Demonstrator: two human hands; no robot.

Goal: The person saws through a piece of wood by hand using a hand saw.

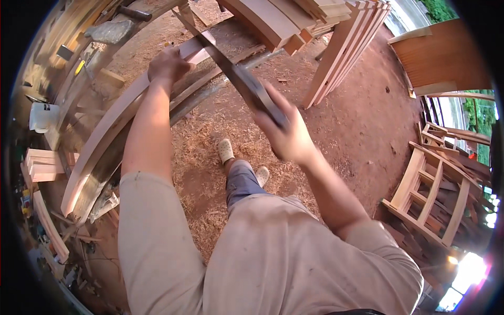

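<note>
My right hand is wrapped round the handle of a handsaw, slightly smeared by motion. The long dark blade slants up and left, crossing near the far end of a long pale wooden plank. Just left of the blade, my left hand grips this plank from above, fingers curled over its edge. The plank looks bent in this view and lies on a rough, worn timber bench. Where the blade meets the wood, I cannot make out how deep it sits.
Wood shavings cover the reddish ground by my feet. Stacked boards stand ahead, with upright planks leaning beside them. A wooden frame rests at right. A white bucket, a yellow-handled tool and cut blocks lie left.
</note>
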